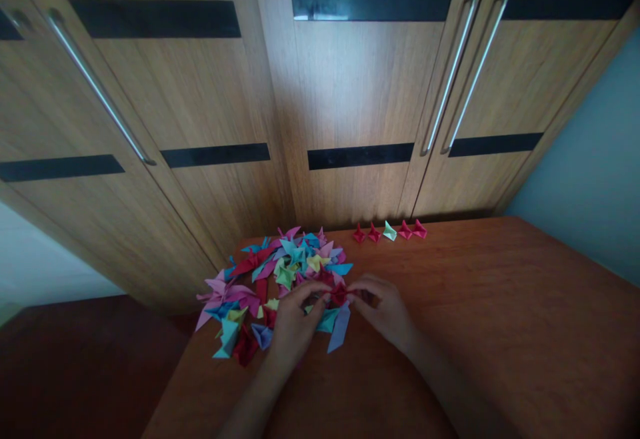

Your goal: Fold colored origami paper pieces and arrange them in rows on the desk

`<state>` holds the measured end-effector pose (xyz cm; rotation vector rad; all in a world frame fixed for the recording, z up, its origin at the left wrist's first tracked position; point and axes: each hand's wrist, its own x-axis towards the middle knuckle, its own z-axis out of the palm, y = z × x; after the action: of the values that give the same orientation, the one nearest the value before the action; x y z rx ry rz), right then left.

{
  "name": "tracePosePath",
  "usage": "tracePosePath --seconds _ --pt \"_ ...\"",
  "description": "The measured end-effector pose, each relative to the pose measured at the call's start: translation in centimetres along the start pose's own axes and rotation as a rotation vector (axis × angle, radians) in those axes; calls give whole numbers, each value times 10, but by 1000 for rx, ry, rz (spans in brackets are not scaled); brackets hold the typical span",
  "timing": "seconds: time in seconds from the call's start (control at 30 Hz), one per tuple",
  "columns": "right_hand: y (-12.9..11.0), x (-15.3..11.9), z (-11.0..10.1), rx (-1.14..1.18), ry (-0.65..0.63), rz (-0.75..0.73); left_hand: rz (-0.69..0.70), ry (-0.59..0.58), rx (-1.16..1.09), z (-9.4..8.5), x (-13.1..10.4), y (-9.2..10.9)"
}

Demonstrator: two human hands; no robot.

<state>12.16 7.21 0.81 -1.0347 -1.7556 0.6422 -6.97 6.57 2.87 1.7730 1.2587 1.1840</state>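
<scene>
Between my two hands is a small red folded-paper piece [339, 294], held just above the near right side of a pile of origami. My left hand [299, 315] pinches its left side with thumb and forefinger. On the other side, my right hand [381, 305] has its thumb and fingertips closed on the right edge. The colourful origami pile [295, 255] of pink, blue, green, yellow and red paper spreads beyond and left of my left hand. A pale purple paper strip [340, 327] lies just below the held piece.
Along the table's far edge stands a row of several small folded pieces [390, 231], red apart from one pale green. The brown wooden table [500, 319] reaches to the right. Behind it rises a wooden wardrobe [350, 85] with metal handles [453, 72] and black panels.
</scene>
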Motion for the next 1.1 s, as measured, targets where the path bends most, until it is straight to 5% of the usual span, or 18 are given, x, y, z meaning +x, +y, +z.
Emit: tracePosePath --seconds 0.13,0.37,0.47,0.57,0.83,1.1 --pt "9 5 -17 -27 60 36 -40 4 -78 4 -2 -1" --pt "94 20 -116 -173 648 298 -21 -65 -26 14 -11 10" --pt "131 23 -163 -517 664 484 2 -102 0 17 -13 14" --pt "157 26 -188 -775 544 684 -9 -122 16 18 -14 13" --pt "183 47 -185 -920 331 935 -40 -125 35 17 -15 10" --pt "185 57 -181 -951 305 977 -38 -134 30 16 -15 15"
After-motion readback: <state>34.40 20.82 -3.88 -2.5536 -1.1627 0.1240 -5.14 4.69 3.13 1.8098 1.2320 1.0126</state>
